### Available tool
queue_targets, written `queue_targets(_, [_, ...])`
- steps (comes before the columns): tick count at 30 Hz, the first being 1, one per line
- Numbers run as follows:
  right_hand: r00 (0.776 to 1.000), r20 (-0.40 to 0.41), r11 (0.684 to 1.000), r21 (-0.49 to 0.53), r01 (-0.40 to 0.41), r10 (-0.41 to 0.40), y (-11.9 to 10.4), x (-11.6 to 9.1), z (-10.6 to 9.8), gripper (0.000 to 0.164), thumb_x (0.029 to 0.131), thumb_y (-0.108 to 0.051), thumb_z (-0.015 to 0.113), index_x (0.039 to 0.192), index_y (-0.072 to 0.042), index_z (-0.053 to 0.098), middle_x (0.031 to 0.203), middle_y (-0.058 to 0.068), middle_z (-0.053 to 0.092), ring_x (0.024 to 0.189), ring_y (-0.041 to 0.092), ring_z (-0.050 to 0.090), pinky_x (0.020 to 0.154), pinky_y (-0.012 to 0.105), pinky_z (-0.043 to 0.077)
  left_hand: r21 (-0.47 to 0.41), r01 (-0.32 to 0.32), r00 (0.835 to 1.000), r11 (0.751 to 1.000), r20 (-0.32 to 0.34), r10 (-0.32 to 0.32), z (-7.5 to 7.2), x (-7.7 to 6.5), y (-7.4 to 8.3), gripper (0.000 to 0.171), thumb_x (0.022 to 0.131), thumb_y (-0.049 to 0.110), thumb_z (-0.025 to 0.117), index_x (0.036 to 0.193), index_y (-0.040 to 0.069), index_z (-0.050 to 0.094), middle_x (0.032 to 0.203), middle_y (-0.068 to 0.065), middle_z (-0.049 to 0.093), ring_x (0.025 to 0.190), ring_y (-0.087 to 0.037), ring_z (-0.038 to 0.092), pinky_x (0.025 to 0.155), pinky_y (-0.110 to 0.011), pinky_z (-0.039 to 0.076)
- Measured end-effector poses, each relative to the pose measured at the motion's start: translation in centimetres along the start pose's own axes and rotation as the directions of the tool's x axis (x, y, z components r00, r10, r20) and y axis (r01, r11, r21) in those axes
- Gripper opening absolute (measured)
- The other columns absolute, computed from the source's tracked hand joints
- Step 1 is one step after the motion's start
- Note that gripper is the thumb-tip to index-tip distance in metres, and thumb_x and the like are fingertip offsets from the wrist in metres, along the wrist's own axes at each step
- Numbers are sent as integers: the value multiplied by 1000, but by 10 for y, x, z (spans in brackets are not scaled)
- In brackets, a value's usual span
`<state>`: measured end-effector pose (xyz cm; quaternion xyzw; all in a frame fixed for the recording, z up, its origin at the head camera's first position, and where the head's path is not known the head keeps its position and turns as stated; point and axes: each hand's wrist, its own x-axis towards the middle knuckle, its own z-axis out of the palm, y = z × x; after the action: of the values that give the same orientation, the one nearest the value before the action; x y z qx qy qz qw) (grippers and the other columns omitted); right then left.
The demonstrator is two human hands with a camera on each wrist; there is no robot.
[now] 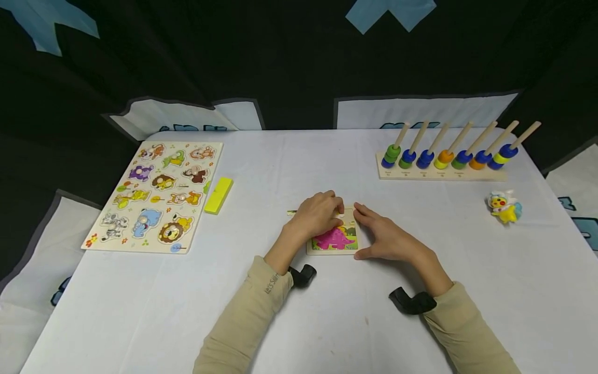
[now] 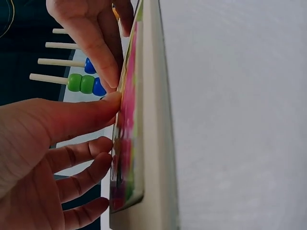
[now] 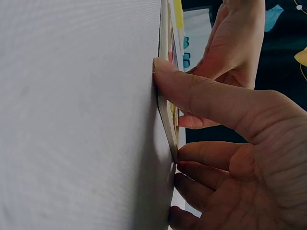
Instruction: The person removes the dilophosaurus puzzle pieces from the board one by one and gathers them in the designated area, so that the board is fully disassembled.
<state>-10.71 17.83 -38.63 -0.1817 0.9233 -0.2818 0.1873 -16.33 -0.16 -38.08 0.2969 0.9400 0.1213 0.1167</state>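
A small wooden jigsaw puzzle (image 1: 334, 240) with a pink dinosaur picture lies on the table in front of me. My left hand (image 1: 317, 215) is over its upper left part. In the left wrist view the left thumb (image 2: 98, 109) presses on the picture, and the other fingers bend slightly, tips close to its surface. From the right side, my right hand (image 1: 385, 236) holds the board's frame, thumb at the near corner and fingertips at the far one. A thin, dark-edged piece (image 1: 291, 212) peeks out left of my left hand, mostly hidden.
An animal peg puzzle board (image 1: 191, 240) lies at the left, with a yellow block (image 1: 218, 196) beside it. At the back right stands a counting stacker (image 1: 444, 174) with coloured beads on wooden pegs. A small yellow and white figurine (image 1: 504, 206) is nearer on the right.
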Motion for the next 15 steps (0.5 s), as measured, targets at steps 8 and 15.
queue_targets(8, [1000, 2, 1000, 2, 4, -4, 1, 0, 0, 95, 66, -28, 79, 139, 3, 26, 152, 13, 14, 138, 34, 17, 107, 50, 24, -100, 66, 995, 993, 78, -59, -1, 4, -1, 23, 81, 30, 66, 99, 16, 60, 100, -1, 54, 88, -15, 49, 78, -34, 44])
queue_targets(15, [1000, -1, 1000, 1, 6, -6, 0, 0, 0, 95, 66, -28, 79, 139, 3, 26, 152, 12, 14, 138, 34, 17, 106, 50, 24, -115, 68, 995, 991, 79, -59, -1, 5, 0, 23, 81, 28, 66, 99, 15, 60, 106, -3, 50, 92, -16, 48, 84, -32, 43])
